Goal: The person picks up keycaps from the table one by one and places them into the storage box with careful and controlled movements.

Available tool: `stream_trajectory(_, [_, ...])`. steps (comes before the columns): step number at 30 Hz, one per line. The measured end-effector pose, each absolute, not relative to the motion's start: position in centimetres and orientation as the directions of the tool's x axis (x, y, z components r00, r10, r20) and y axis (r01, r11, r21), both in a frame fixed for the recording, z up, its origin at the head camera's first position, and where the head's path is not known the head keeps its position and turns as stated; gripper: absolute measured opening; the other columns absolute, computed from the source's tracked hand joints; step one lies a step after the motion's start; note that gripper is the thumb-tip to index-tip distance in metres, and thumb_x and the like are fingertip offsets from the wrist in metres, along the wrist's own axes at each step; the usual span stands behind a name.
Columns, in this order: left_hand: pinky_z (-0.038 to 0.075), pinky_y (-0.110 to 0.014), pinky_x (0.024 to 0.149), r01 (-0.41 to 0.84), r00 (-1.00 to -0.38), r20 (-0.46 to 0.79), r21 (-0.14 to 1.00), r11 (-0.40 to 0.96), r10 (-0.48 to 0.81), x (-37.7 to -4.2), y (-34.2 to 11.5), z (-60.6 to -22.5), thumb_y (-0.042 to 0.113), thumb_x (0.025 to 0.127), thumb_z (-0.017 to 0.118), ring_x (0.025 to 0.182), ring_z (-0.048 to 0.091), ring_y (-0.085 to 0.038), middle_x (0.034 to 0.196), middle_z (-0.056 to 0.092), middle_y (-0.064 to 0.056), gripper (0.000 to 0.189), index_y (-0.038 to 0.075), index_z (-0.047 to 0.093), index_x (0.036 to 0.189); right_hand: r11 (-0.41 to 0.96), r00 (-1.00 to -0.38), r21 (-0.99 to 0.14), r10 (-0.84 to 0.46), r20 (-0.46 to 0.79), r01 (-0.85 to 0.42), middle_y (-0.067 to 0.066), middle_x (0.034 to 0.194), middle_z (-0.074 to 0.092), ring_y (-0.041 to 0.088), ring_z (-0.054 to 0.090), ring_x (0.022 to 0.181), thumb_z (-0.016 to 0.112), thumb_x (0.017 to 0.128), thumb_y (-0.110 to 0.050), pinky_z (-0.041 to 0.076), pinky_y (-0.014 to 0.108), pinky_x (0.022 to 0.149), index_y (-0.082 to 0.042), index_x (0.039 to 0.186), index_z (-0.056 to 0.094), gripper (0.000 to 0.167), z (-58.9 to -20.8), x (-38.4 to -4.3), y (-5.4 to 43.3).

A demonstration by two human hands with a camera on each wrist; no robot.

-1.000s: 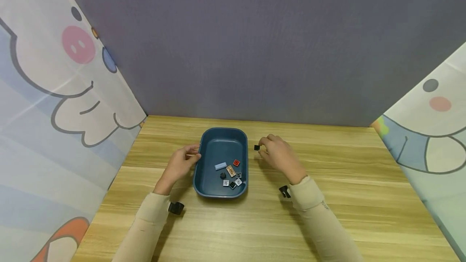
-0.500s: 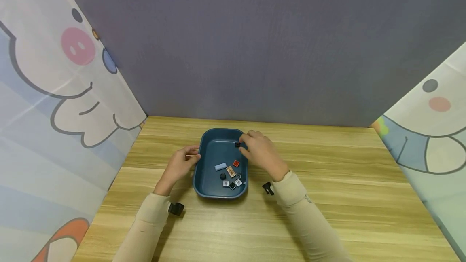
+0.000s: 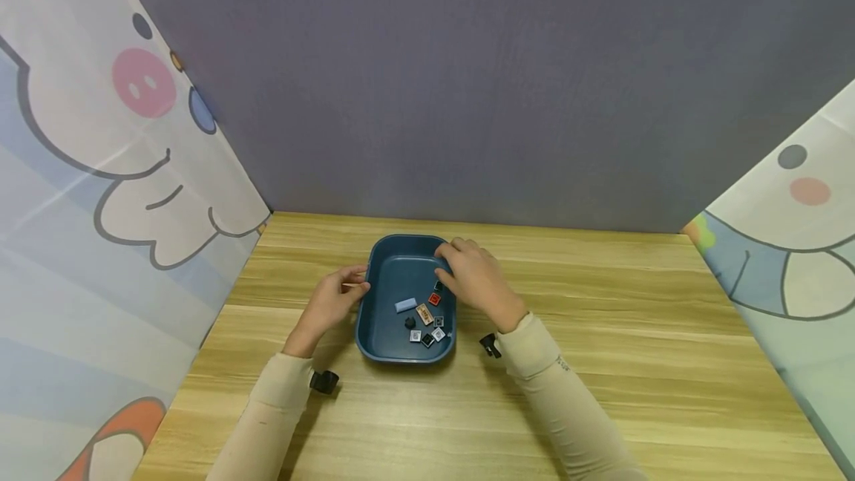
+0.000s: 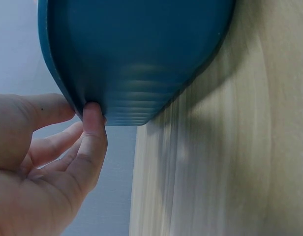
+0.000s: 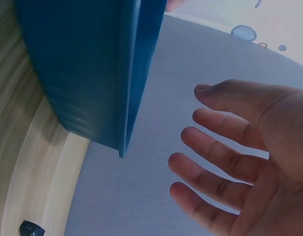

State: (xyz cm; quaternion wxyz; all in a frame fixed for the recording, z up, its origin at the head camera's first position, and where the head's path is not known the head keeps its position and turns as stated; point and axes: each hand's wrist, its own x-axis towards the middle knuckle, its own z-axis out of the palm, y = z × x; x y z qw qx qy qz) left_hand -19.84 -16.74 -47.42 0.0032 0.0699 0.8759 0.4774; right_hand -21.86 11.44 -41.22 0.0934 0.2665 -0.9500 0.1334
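Observation:
A dark blue tray (image 3: 390, 347) sits on the wooden table. My left hand (image 3: 331, 309) pinches its left rim; in the left wrist view the thumb and a finger lie on either side of the tray wall (image 4: 141, 44). My right hand (image 3: 477, 279) hovers over the right rim, its fingers (image 5: 215, 169) loosely spread with nothing between them. Just below its thumb lies a black keycap (image 3: 438, 286), partly hidden, near a red keycap (image 3: 434, 299). Further down the tray are a light blue bar-shaped keycap (image 3: 405, 305), a tan keycap (image 3: 424, 314), and several small white, grey and black ones.
A grey wall (image 3: 467, 95) rises behind the table (image 3: 601, 362), with printed cartoon curtains (image 3: 67, 169) at both sides. A small dark object (image 5: 31, 228) lies on the table in the right wrist view. Black wrist mounts (image 3: 323, 382) hang beside the sleeves.
My right hand has carried a black keycap leftward from beside the tray and let it go inside, near the red one. The left hand has stayed on the rim.

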Motion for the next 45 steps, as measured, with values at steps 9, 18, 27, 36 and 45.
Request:
stream_trajectory(9, [0.055, -0.048, 0.086, 0.112, -0.991, 0.051, 0.838, 0.534, 0.127, -19.9, -16.7, -47.3, 0.013, 0.099, 0.064, 0.102, 0.065, -0.037, 0.12, 0.066, -0.022, 0.04, 0.001, 0.059, 0.137, 0.832, -0.847, -0.203, -0.462, 0.264, -0.517, 0.008, 0.104, 0.065, 0.028, 0.062, 0.093, 0.075, 0.092, -0.022, 0.055, 0.044, 0.073, -0.009, 0.114, 0.071, 0.025, -41.6, -22.5, 13.3])
stream_trajectory(18, [0.054, -0.048, 0.086, 0.116, -0.99, 0.057, 0.834, 0.539, 0.125, -19.9, -16.6, -47.4, 0.013, 0.099, 0.064, 0.102, 0.065, -0.037, 0.12, 0.066, -0.022, 0.04, 0.001, 0.059, 0.137, 0.86, -0.877, -0.216, -0.407, 0.255, -0.462, 0.011, 0.103, 0.064, 0.032, 0.061, 0.095, 0.076, 0.091, -0.02, 0.054, 0.047, 0.073, -0.007, 0.114, 0.069, 0.027, -42.9, -23.4, 16.5])
stream_trajectory(27, [0.055, -0.048, 0.085, 0.12, -0.99, 0.059, 0.834, 0.539, 0.13, -19.8, -16.7, -47.5, 0.013, 0.099, 0.064, 0.101, 0.066, -0.036, 0.119, 0.066, -0.021, 0.04, 0.002, 0.059, 0.138, 0.877, -0.899, -0.225, -0.377, 0.225, -0.424, 0.015, 0.105, 0.064, 0.033, 0.062, 0.089, 0.076, 0.091, -0.018, 0.055, 0.045, 0.072, -0.003, 0.114, 0.069, 0.028, -44.7, -23.9, 19.0])
stream_trajectory(36, [0.054, -0.048, 0.086, 0.126, -0.989, 0.065, 0.833, 0.539, 0.131, -19.8, -16.7, -47.4, 0.013, 0.099, 0.064, 0.102, 0.065, -0.037, 0.12, 0.066, -0.021, 0.04, 0.001, 0.059, 0.137, 0.898, -0.941, -0.284, -0.315, 0.123, -0.337, 0.019, 0.11, 0.063, 0.038, 0.061, 0.097, 0.073, 0.094, -0.021, 0.054, 0.054, 0.078, -0.001, 0.115, 0.068, 0.03, -46.4, -24.3, 20.6])
stream_trajectory(45, [0.054, -0.048, 0.087, 0.123, -0.989, 0.06, 0.831, 0.543, 0.131, -19.8, -16.6, -47.4, 0.013, 0.099, 0.064, 0.103, 0.065, -0.036, 0.12, 0.066, -0.021, 0.04, 0.001, 0.058, 0.138, 0.923, -0.962, -0.279, -0.271, 0.022, -0.266, 0.018, 0.105, 0.063, 0.035, 0.062, 0.094, 0.075, 0.092, -0.023, 0.056, 0.052, 0.077, 0.001, 0.112, 0.07, 0.031, -47.1, -24.4, 21.0])
